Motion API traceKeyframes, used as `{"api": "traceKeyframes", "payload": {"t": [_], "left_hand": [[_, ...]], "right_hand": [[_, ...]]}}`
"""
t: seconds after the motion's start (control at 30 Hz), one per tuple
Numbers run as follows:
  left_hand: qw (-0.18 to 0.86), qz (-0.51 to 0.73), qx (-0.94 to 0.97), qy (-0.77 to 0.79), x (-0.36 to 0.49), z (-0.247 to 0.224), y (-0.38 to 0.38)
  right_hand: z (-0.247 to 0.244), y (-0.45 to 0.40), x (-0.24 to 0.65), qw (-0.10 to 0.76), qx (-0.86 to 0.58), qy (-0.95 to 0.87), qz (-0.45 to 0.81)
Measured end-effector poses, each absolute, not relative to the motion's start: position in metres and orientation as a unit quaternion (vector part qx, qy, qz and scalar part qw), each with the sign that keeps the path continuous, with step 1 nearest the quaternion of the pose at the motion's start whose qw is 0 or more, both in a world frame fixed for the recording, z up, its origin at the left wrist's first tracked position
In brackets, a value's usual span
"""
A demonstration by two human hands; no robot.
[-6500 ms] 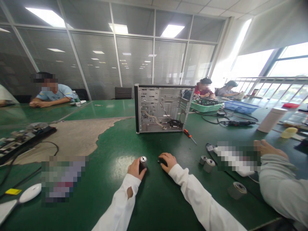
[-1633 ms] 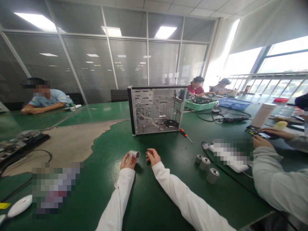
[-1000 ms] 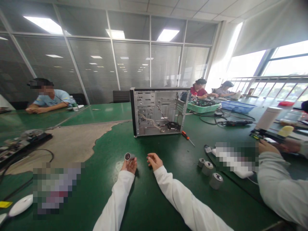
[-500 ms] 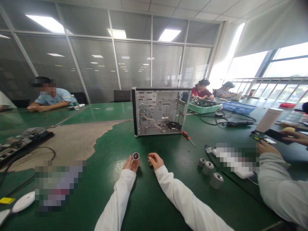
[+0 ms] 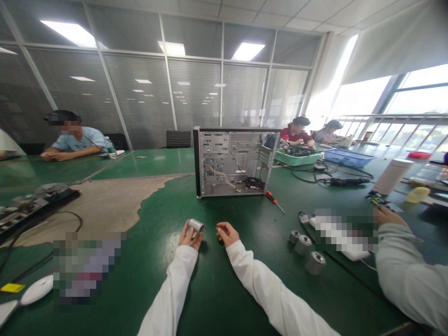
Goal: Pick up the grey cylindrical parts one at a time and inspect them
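My left hand is closed around a small silver metal cylinder, which looks like a small motor. It lies tilted across my fingers, with one darker end facing right. Just to the right, my right hand is held low over the green table with curled fingers. Whether anything is inside those fingers is hidden. Farther right stand three similar metal cylinders of different sizes. Beyond my hands, an opened computer case stands upright with wires inside, and an orange-handled screwdriver lies beside its right corner.
A white power strip and its cable lie right of the cylinders. A co-worker's hand holds a circuit board there, near a white cylindrical container. Green and blue baskets stand behind. A cardboard sheet lies left.
The metal cylinder in my left hand has turned from end-on to showing its side. My right hand has barely moved. The co-worker's other hand at the right has left the view.
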State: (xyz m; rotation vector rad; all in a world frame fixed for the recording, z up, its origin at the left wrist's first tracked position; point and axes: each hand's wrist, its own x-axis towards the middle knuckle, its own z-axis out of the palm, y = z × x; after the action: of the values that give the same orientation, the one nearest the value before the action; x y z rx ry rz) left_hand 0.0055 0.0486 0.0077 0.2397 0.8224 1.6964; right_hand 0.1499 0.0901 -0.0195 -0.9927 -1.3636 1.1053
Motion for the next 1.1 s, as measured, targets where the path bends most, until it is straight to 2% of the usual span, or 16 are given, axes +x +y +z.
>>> {"api": "traceKeyframes", "payload": {"t": [0.23, 0.77, 0.93, 1.1], "left_hand": [[0.604, 0.716, 0.149, 0.317, 0.005, 0.008, 0.046], [0.664, 0.677, 0.045, 0.314, 0.014, 0.021, 0.044], [0.543, 0.721, 0.178, 0.393, 0.021, 0.022, 0.04], [0.436, 0.706, 0.279, 0.483, 0.028, 0.027, 0.036]], "right_hand": [[-0.019, 0.089, 0.151, 0.533, -0.415, -0.574, 0.462], [-0.015, 0.088, 0.151, 0.531, -0.419, -0.572, 0.464], [-0.016, 0.088, 0.151, 0.532, -0.419, -0.573, 0.461], [-0.016, 0.088, 0.151, 0.531, -0.419, -0.576, 0.459]]}}
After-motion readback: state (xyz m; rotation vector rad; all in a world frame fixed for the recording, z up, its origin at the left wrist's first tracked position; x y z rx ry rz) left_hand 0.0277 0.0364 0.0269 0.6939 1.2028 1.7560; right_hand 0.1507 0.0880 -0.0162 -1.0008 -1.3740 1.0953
